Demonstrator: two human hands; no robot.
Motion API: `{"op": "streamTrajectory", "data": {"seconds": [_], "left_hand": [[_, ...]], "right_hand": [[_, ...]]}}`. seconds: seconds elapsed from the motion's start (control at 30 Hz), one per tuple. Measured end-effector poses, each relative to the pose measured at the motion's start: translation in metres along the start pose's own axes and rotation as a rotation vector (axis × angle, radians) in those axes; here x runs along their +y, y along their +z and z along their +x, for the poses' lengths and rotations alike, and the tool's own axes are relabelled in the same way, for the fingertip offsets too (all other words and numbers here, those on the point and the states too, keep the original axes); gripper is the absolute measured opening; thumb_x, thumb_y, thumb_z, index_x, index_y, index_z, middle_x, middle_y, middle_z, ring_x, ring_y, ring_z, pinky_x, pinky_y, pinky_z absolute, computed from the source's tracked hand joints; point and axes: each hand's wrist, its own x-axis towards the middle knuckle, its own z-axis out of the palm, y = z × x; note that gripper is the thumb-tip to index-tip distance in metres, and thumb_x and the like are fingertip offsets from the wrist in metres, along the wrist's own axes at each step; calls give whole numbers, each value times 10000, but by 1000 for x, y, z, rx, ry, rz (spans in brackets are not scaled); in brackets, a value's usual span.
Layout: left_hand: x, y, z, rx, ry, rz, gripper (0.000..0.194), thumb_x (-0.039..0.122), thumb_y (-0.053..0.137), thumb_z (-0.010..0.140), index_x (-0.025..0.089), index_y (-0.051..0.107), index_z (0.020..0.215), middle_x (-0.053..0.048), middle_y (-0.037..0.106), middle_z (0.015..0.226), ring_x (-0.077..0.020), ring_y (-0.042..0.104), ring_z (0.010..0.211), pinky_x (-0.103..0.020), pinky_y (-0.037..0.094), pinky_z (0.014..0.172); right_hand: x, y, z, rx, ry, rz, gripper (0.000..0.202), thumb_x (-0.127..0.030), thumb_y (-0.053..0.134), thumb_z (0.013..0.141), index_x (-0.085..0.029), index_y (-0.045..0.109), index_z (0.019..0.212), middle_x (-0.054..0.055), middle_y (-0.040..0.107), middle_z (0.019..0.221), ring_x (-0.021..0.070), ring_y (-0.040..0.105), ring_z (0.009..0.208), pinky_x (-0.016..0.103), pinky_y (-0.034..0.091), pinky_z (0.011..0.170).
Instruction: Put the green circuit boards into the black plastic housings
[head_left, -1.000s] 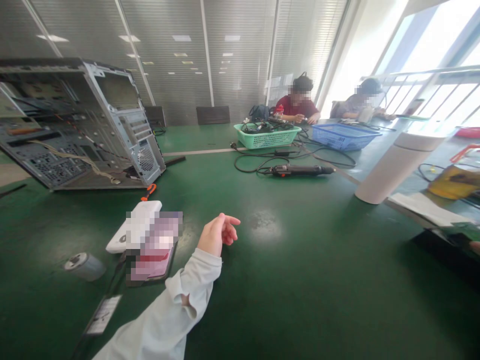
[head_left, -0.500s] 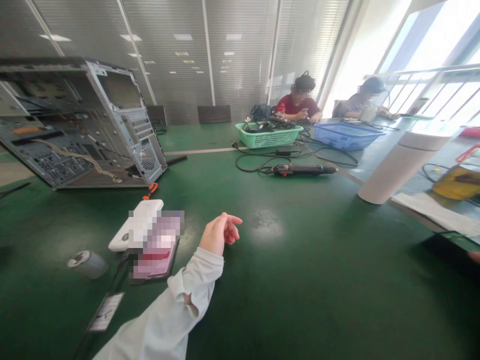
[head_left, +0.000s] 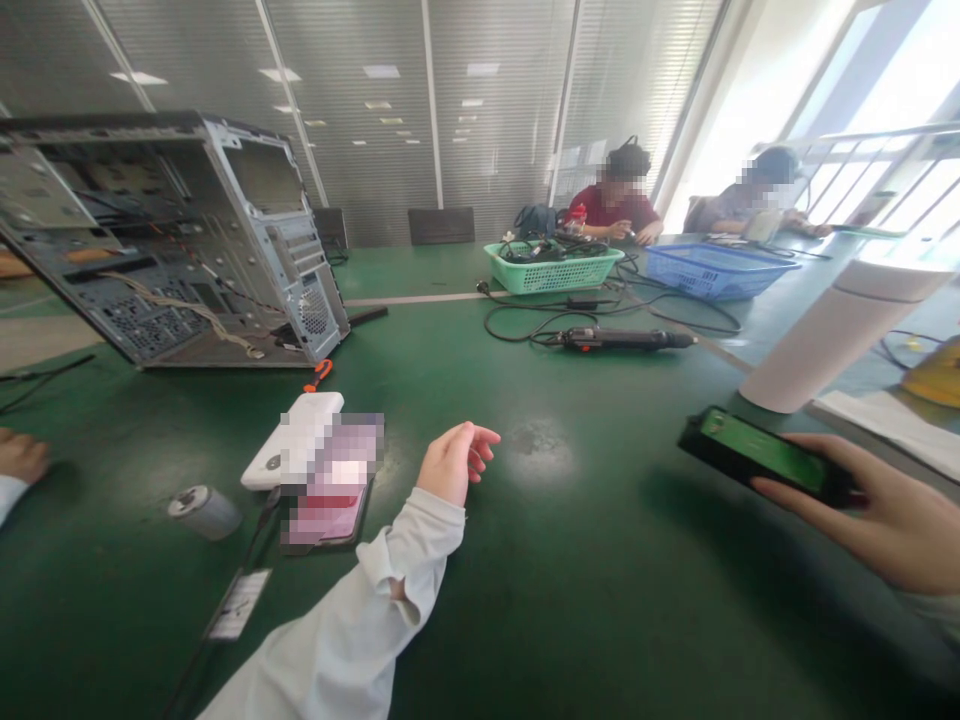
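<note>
Hands at a green table (head_left: 570, 590)
The right hand (head_left: 892, 510) grips a black-and-green device (head_left: 765, 455), farther from the table's far edge than the corded tool (head_left: 630, 339); the left hand (head_left: 456, 463) (empty, loosely half-open) is near the phone (head_left: 341, 505)

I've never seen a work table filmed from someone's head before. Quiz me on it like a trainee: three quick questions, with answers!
1. True or false: The wearer's right hand is holding a black object with a green face.

2. Multiple choice: Where are tangled dark cables heaped?
A) In the blue basket
B) In the green basket
C) In neither basket

3. Fill in the blank: Of the wearer's two hands, the one nearer the phone with the pink screen is the ____ hand.

Key:
1. True
2. B
3. left
</note>
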Motion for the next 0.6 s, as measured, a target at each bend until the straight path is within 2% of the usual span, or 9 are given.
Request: {"op": "streamTrajectory", "data": {"seconds": [0.07, 0.2, 0.3, 0.43, 0.6], "left_hand": [[1, 0, 0, 40, 23, 37, 325, 404, 489, 709, 137, 672, 684, -41, 580, 651, -103, 467, 549, -179, 347, 418], [2, -1, -1, 80, 48, 92, 316, 381, 498, 723, 168, 701, 838, -70, 640, 845, -144, 529, 714, -184, 388, 475], [1, -1, -1, 67, 108, 137, 321, 395, 510, 743, 179, 697, 891, -67, 657, 916, -172, 562, 806, -230, 442, 592], [-4, -4, 3, 83, 202, 207, 245, 328, 519, 750, 171, 698, 808, -56, 671, 875, -193, 579, 866, -299, 426, 812], [-7, -6, 5, 57, 205, 239, 222, 286, 508, 749, 172, 693, 793, -54, 667, 864, -202, 577, 857, -323, 415, 836]], "right_hand": [[-37, 18, 4, -113, -128, 130, 583, -636, 541, 656, -219, 521, 1063, 122, 604, 927, 262, 589, 732, 406, 500, 655], [-116, 52, -2, -170, -503, 259, 400, -453, 513, 787, -215, 497, 1107, 87, 552, 1044, 224, 568, 844, 354, 494, 728], [-155, 68, -8, -213, -607, 241, 340, -325, 545, 797, -231, 492, 1119, 55, 532, 1063, 193, 571, 810, 328, 499, 736], [-168, 81, -14, -177, -647, 249, 363, -262, 555, 798, -215, 470, 1147, 59, 507, 1105, 200, 571, 856, 342, 508, 759], [-160, 90, -14, -129, -630, 363, 345, -269, 551, 802, -217, 492, 1138, 57, 505, 1105, 209, 553, 928, 355, 504, 784]]}}
